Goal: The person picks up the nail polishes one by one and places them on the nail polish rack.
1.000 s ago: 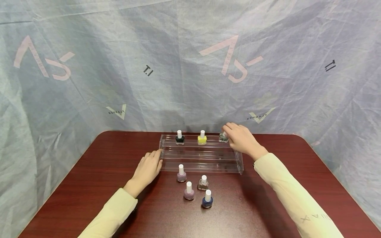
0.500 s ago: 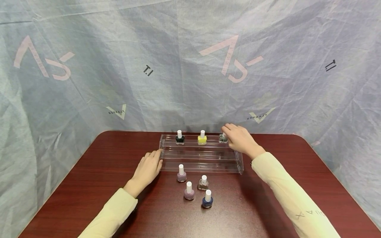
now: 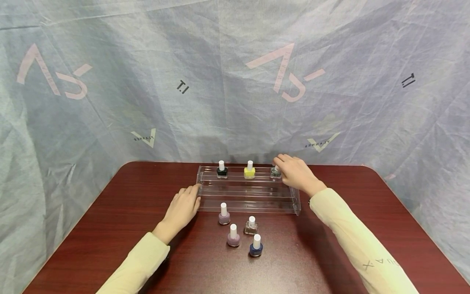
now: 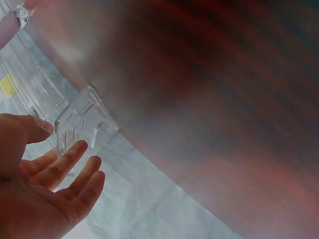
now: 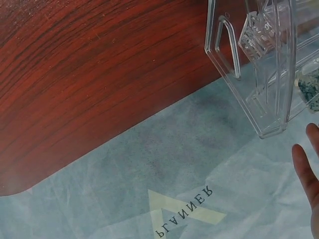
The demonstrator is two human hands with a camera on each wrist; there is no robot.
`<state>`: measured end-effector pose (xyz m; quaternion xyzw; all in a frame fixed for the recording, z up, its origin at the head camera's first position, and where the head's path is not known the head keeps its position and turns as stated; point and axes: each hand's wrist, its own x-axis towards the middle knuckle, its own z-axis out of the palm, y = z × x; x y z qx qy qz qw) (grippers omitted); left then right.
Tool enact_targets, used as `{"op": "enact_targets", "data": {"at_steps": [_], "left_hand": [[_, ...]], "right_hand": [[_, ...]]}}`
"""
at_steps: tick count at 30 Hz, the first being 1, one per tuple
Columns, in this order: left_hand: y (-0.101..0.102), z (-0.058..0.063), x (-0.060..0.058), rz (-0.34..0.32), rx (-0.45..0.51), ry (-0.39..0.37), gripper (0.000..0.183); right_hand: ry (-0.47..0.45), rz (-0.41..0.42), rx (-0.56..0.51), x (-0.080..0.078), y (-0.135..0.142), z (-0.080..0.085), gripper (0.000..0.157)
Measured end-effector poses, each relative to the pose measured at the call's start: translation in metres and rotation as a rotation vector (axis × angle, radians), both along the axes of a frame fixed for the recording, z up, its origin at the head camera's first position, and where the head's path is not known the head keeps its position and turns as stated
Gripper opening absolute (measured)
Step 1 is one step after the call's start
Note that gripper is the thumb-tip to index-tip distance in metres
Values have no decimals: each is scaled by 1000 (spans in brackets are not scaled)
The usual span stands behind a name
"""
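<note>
A clear tiered acrylic display rack (image 3: 246, 190) stands on the table. My left hand (image 3: 182, 206) holds its left end; in the left wrist view the thumb lies at the shelf edge and fingers rest along the end panel (image 4: 75, 119). At the top tier's right end, my right hand (image 3: 296, 174) pinches the white cap of a dark-glitter nail polish bottle (image 3: 274, 173), the cap mostly hidden by fingers. Its speckled glass body (image 5: 310, 92) shows at the right wrist view's edge. A black-green bottle (image 3: 222, 172) and a yellow bottle (image 3: 249, 173) stand upright on that tier.
In front of the rack stand two mauve bottles, one nearer the rack (image 3: 224, 218) and one closer to me (image 3: 233, 240), with a brown-glitter bottle (image 3: 251, 228) and a navy bottle (image 3: 256, 249). Behind the dark red table (image 3: 110, 228) hangs a grey printed cloth (image 3: 220, 122).
My right hand has shifted slightly left and down with the dark-glitter bottle, which sits a little lower on the top tier. The left hand has not moved.
</note>
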<state>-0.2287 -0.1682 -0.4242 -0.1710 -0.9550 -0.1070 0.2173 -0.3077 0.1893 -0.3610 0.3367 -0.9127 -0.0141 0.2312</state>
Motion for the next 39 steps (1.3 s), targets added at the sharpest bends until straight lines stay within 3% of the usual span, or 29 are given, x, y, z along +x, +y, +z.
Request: {"op": "enact_targets", "data": {"at_steps": [26, 39], "left_hand": [[0, 1, 0, 4, -3, -8, 40], [0, 1, 0, 3, -1, -3, 40]], "right_hand": [[-50, -25, 26, 0, 0, 1, 24], [-32, -25, -9, -1, 2, 1, 17]]}}
